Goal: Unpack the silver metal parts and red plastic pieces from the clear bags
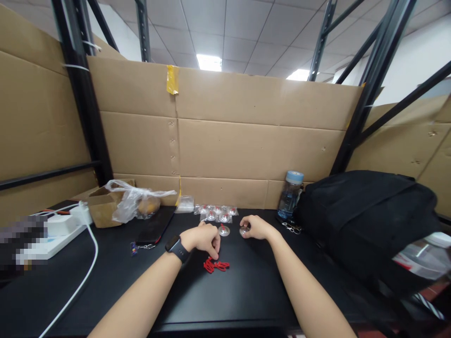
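My left hand (205, 238), wearing a dark watch (177, 248) on its wrist, reaches down with thumb and fingers pinched at the upper edge of a small bunch of red cords (216, 266). The fingertips seem to be closed on a cord. A clear round disc (244, 230), lying near the table surface, is gripped at its edge by my right hand (258, 227). Between the hands lies another clear round disc (223, 230) with a bit of red on top. Behind it, several similar discs in clear plastic bags (217, 213) lie in rows.
Clear plastic sleeves (185, 204) sit against the cardboard wall (225, 145). On the left are a dark flat case (155, 228), a brown paper box (104, 206) with a plastic bag, and a white power strip (52, 239). A water bottle (291, 195) and black backpack (366, 220) stand right.
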The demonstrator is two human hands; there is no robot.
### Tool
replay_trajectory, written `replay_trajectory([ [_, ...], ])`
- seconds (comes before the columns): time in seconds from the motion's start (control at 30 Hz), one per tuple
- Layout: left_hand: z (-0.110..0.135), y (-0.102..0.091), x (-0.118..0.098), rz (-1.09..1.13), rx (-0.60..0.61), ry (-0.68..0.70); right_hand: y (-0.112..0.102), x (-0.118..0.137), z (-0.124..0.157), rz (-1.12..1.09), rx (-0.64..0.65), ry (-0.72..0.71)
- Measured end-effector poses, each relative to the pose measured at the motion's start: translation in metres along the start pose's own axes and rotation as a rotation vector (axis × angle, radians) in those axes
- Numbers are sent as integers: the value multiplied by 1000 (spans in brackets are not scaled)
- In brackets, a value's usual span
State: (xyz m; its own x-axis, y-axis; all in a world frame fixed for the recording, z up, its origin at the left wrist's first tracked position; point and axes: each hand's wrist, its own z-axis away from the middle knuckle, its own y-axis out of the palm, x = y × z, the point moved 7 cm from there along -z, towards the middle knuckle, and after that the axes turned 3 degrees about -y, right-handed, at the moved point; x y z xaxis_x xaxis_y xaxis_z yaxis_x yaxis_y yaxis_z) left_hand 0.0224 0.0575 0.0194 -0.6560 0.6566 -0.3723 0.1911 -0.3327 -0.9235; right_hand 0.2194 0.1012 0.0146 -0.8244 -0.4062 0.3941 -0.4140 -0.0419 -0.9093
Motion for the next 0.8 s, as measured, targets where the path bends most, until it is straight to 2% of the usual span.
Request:
replay_trajectory([
  [0.17,-3,4,4,-24,-19,17,-4,3,2,-2,-32,5],
  [0.27,-3,1,5,-41,-91,52,-7,3,2,1,-52,16],
  [0.33,-2,-7,6,-28,-207,72,-11,4,2,3,-101,23],
  [0.43,1,-27,7,9,-463,48,-18,8,1,-39,-205,17],
  [0.5,4,-38,8,45,-607,19,-21,17,0,-162,-265,-35],
  [0.6,6,-48,9,123,-738,-9,-21,35,-2,-448,-333,-141],
  [0.7,9,-54,13,208,-812,-13,-16,50,-3,-684,-358,-195],
  [0.8,8,-56,18,307,-846,9,-11,66,-3,-831,-382,-238],
])
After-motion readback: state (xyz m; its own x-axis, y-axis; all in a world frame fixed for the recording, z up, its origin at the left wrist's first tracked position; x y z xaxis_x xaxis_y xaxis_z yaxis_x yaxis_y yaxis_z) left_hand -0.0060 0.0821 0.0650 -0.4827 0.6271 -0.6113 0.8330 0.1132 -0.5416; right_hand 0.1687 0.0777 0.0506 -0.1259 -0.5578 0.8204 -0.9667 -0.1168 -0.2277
